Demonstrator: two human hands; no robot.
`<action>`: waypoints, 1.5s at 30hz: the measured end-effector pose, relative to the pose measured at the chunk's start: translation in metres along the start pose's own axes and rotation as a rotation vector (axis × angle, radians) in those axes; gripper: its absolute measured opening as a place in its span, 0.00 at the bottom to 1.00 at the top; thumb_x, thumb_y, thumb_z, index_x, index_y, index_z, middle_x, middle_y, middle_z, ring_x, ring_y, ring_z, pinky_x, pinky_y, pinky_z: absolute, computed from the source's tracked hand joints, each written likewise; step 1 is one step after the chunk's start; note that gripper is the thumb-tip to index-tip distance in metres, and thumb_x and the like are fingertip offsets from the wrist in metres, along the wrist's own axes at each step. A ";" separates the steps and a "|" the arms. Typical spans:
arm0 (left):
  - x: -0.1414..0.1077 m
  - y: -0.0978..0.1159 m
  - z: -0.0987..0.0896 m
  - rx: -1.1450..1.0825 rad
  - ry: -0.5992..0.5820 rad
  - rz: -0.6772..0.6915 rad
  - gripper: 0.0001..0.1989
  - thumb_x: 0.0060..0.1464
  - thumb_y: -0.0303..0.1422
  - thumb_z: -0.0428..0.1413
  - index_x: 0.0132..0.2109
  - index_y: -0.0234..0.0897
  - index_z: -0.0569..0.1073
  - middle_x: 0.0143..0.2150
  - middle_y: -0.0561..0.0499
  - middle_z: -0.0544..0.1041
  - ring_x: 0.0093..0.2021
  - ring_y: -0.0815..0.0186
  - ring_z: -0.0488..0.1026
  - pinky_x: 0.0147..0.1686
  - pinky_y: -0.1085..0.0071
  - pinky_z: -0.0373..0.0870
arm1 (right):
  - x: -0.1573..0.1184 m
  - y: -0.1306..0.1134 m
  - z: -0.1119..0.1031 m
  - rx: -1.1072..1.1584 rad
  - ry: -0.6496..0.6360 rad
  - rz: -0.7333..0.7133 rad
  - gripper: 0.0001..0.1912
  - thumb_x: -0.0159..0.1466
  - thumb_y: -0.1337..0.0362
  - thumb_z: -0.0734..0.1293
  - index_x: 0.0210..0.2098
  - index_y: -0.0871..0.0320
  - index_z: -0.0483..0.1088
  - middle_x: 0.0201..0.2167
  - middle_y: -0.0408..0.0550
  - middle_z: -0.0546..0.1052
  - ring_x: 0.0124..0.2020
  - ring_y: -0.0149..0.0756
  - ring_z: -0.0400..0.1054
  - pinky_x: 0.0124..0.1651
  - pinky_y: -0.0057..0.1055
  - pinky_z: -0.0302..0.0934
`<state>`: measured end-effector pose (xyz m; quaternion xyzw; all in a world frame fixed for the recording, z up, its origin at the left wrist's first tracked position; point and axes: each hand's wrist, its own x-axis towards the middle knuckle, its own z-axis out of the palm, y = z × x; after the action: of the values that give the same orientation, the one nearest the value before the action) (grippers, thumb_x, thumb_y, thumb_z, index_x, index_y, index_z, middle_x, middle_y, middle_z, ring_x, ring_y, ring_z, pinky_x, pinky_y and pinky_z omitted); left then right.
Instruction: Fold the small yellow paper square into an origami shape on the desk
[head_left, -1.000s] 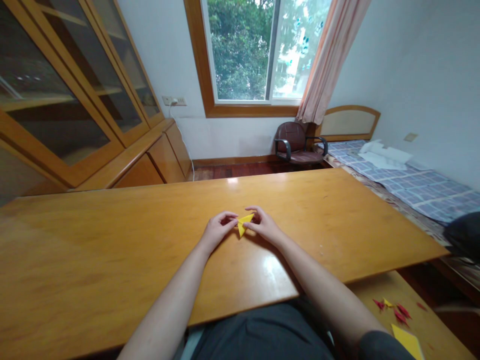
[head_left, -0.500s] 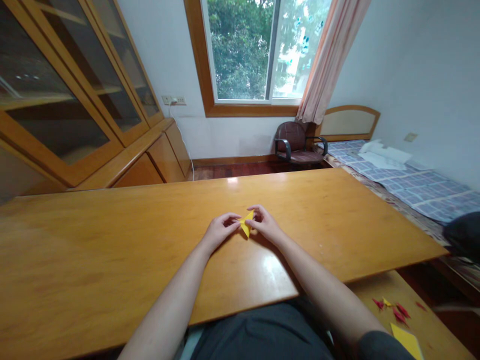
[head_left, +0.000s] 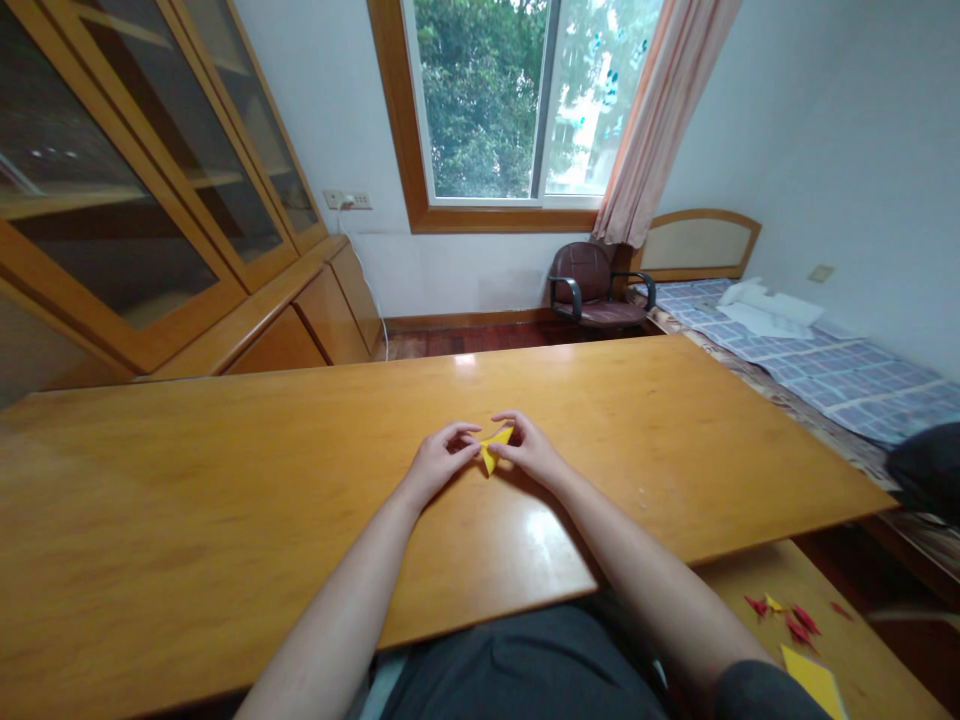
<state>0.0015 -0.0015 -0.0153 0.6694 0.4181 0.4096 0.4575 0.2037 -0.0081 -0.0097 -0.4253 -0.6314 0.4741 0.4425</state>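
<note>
Folded yellow paper (head_left: 498, 438) is between both hands, over the desk (head_left: 225, 500). Left hand (head_left: 439, 462) pinches its left corner; right hand (head_left: 536, 455) pinches its right side. Since the preceding view, its near point has swung left; judged a small adjustment, with the grip maintained.

Free room beyond yellow paper (head_left: 497, 438)

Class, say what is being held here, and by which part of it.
A folded yellow paper: the left hand pinches its left end, the right hand grips its right side.
</note>
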 end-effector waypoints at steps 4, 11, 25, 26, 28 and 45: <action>-0.001 0.003 0.000 -0.034 -0.002 -0.009 0.18 0.52 0.39 0.61 0.48 0.35 0.74 0.36 0.48 0.79 0.37 0.63 0.76 0.42 0.67 0.72 | 0.001 0.002 0.000 -0.009 0.001 -0.014 0.23 0.55 0.61 0.71 0.49 0.56 0.66 0.29 0.39 0.68 0.27 0.29 0.59 0.30 0.27 0.54; 0.000 0.004 -0.001 -0.108 0.005 -0.041 0.19 0.49 0.39 0.63 0.47 0.35 0.75 0.38 0.47 0.80 0.38 0.62 0.77 0.45 0.64 0.73 | 0.001 0.009 -0.002 0.019 0.008 -0.009 0.20 0.55 0.59 0.72 0.46 0.56 0.69 0.32 0.42 0.70 0.28 0.29 0.61 0.31 0.27 0.56; 0.000 0.003 0.000 -0.118 0.007 -0.052 0.16 0.48 0.38 0.63 0.44 0.34 0.76 0.39 0.46 0.79 0.41 0.61 0.76 0.46 0.62 0.73 | 0.000 0.004 -0.002 0.000 -0.018 0.023 0.14 0.56 0.56 0.71 0.38 0.59 0.75 0.27 0.43 0.73 0.24 0.28 0.59 0.28 0.26 0.53; 0.000 0.004 0.000 -0.120 0.004 -0.054 0.16 0.48 0.38 0.63 0.44 0.34 0.76 0.39 0.46 0.79 0.41 0.61 0.76 0.46 0.63 0.73 | 0.000 0.004 -0.002 0.002 -0.014 0.025 0.14 0.56 0.57 0.71 0.38 0.59 0.75 0.27 0.43 0.73 0.24 0.28 0.59 0.28 0.26 0.53; 0.000 0.004 0.000 -0.123 0.003 -0.058 0.16 0.48 0.38 0.63 0.43 0.35 0.76 0.39 0.46 0.79 0.41 0.61 0.76 0.46 0.63 0.73 | 0.000 0.004 -0.002 0.004 -0.013 0.026 0.14 0.56 0.57 0.71 0.38 0.59 0.75 0.27 0.43 0.73 0.24 0.28 0.59 0.28 0.26 0.53; 0.001 0.005 0.001 -0.062 0.006 -0.054 0.16 0.48 0.41 0.63 0.40 0.35 0.77 0.38 0.47 0.80 0.39 0.61 0.76 0.44 0.64 0.73 | 0.000 0.002 -0.003 -0.071 -0.062 0.001 0.13 0.56 0.57 0.70 0.37 0.58 0.76 0.27 0.44 0.75 0.25 0.29 0.61 0.29 0.26 0.54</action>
<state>0.0034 -0.0022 -0.0103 0.6422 0.4243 0.4119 0.4877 0.2071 -0.0072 -0.0109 -0.4259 -0.6610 0.4647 0.4071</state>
